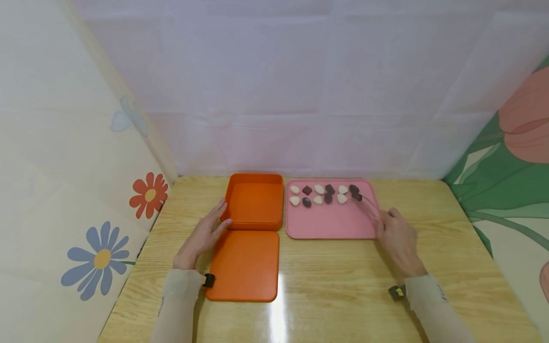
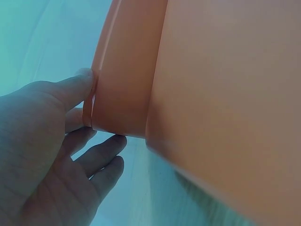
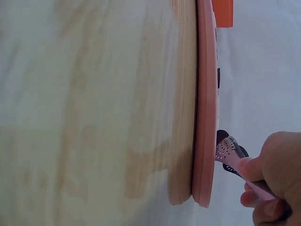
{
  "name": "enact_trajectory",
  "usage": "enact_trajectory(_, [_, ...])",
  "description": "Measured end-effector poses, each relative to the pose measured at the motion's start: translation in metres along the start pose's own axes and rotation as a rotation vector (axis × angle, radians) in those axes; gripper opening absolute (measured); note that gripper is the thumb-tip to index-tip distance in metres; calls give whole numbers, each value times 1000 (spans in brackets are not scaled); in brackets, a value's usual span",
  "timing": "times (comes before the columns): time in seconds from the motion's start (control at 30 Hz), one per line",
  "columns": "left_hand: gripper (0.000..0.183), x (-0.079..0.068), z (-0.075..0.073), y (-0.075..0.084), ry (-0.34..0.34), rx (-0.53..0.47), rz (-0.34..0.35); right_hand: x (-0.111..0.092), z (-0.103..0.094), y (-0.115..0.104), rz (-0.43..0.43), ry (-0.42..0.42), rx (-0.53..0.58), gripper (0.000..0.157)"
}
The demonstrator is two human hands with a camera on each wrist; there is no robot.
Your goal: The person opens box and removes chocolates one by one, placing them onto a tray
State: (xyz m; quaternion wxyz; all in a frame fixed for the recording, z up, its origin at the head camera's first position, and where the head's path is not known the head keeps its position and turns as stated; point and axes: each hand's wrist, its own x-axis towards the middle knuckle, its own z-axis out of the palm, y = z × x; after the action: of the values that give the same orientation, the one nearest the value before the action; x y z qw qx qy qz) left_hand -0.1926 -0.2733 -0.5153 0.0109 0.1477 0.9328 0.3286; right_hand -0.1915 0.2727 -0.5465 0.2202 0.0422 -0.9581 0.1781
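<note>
My right hand (image 1: 399, 238) grips a small pair of tongs (image 3: 226, 148) with perforated ends. The tongs reach over the right side of a pink tray (image 1: 330, 226), their tips right at a dark piece (image 1: 353, 189) at the end of the back row. Chocolate-like pieces, white ones (image 1: 319, 189) and dark ones (image 1: 307, 190), lie in two rows along the tray's far half. At the front left corner of an open orange box (image 1: 253, 225), my left hand (image 1: 205, 238) rests with relaxed fingers, the thumb on the rim in the left wrist view.
An orange lid (image 1: 245, 267) lies flat on the wooden table (image 1: 334, 290) just in front of the box. A white cloth backdrop (image 1: 300, 95) stands behind the table, with flower-printed sheets (image 1: 103, 259) at both sides.
</note>
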Motion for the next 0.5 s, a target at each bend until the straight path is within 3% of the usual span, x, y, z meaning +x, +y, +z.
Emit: enact_trajectory(0.5, [68,-1,0,1,3,-2,-7,2,2,2,-70,24,-67,17])
